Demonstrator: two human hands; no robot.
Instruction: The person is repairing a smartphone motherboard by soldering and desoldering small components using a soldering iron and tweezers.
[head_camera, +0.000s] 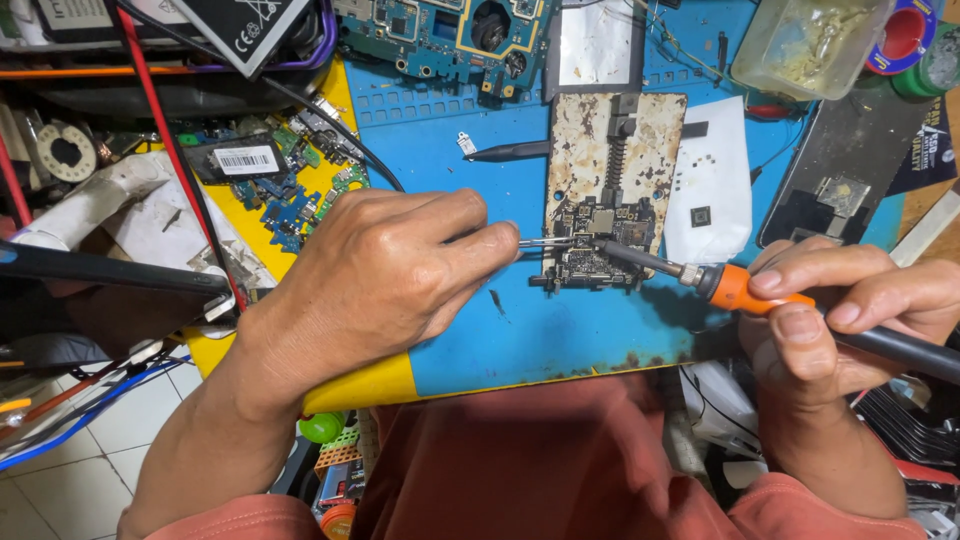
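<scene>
— What are the hands on?

— The left hand has its fingers pinched narrow around thin metal tweezers, whose tips reach the left edge of a small dark circuit board. The right hand has its fingers wrapped around a soldering iron with an orange collar and black handle; its tip lies on the same board.

— And where does that board sit?

— At the lower end of a worn, rust-flecked holder plate, which lies on a blue mat with a yellow border, spread over the surface.

— Any labels or packages about?

— Left of the mat, a flat black part carries a white rectangular barcode label. At the top edge a dark angled pack shows white printed symbols. A white sheet of paper just right of the holder has small dark chips on it. In the upper right stands a clear plastic tub with pale bits inside, and beside it a red roll and a green roll of tape. A dark phone panel lies below the tub.

— Anything else near the board?

— A larger blue circuit board lies at the top, and a black pen-like tool rests left of the holder.
</scene>
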